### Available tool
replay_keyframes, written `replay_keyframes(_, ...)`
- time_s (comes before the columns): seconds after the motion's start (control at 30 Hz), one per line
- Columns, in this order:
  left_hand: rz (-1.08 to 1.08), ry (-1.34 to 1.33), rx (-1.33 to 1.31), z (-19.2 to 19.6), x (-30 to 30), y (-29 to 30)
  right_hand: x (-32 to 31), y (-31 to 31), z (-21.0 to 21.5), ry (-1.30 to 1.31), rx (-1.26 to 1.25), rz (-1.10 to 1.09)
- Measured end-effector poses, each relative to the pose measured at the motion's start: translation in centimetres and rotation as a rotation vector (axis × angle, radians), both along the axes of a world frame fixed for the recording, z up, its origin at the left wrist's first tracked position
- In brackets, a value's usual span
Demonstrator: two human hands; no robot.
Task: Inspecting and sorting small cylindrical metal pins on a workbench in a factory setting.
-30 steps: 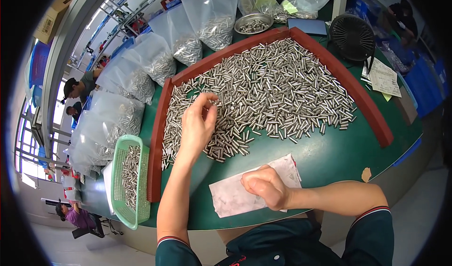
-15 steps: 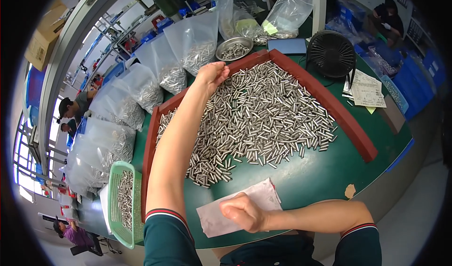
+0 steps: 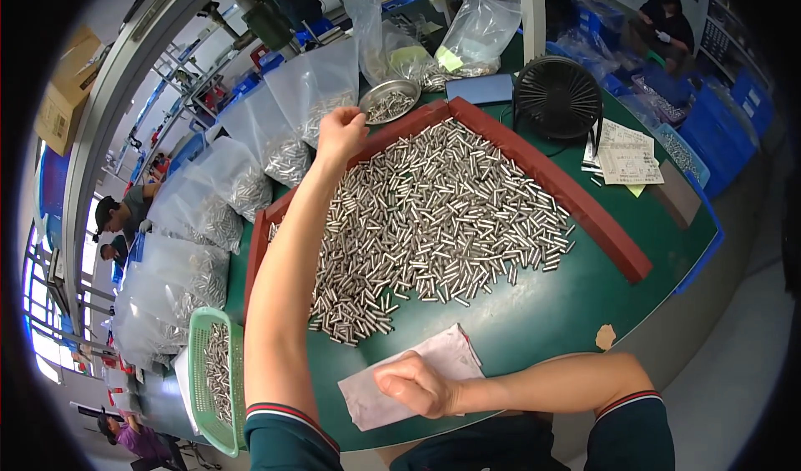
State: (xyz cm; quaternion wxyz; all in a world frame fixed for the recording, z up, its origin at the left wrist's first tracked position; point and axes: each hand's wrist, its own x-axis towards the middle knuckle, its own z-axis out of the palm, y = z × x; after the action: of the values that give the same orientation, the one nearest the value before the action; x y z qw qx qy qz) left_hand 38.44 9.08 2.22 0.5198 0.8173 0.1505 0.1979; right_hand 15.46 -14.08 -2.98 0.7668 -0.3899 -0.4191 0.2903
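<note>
The left hand [image 3: 340, 133] reaches over the red frame [image 3: 551, 189] toward the metal bowl [image 3: 389, 101], fingers pinched, though what they hold cannot be made out. The right hand [image 3: 415, 385] rests clenched on a white cloth [image 3: 377, 392]. Most metal pins [image 3: 434, 221] lie unsorted on the green table [image 3: 542, 321]; a few fill the green basket [image 3: 213, 379].

My desk [image 3: 534, 321] has a dark green top with a red-brown raised border [image 3: 551, 179]. The small metal pins [image 3: 434, 221] heaped on it are shiny silver. The slotted plastic basket [image 3: 204, 379] is light green, the round fan [image 3: 557, 100] black, and the paper sheet [image 3: 434, 362] white.
</note>
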Motion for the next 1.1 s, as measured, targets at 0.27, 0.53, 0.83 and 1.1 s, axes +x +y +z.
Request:
replay_keyframes(0.27,-0.077,-0.036,0.329,0.8,-19.3,-2.6,2.0,-0.1,0.5,0.112,-0.095,0.006)
replay_keyframes(0.53,-0.012,0.054,0.457,-2.7,-32.2,-4.6,1.4,0.7,0.5,0.314,-0.083,0.125)
replay_keyframes(0.83,-0.148,0.074,0.69,-3.9,-31.7,-5.0,2.1,0.5,0.8,0.293,-0.059,0.07)
replay_keyframes(1.1,-0.044,0.157,0.786,-3.9,-32.0,-6.7,1.7,0.2,0.9,0.301,-0.133,0.093)
